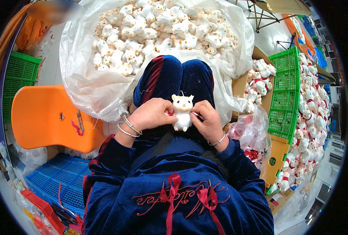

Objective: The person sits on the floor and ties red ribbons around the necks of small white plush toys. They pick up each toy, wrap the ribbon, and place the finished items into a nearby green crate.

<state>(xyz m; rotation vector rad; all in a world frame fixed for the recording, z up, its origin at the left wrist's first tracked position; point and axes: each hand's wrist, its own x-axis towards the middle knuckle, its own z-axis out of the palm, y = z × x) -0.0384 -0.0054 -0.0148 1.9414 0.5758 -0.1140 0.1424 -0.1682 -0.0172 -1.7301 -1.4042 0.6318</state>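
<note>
Both hands are up on 1 little white plush animal (pixel 182 111) held over the lap: left hand (pixel 151 114) pinching its side, right hand (pixel 206 117) pinching the other. Right past the knees there's a big clear plastic bag (pixel 88 84) stuffed with the same plushies. Orange chair (pixel 44 117) off left, green crate (pixel 283 94) off right.

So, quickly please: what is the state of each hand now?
Left hand: closed, pinching the small white plush toy at its left side.
Right hand: closed, pinching the same toy at its right side.
</note>
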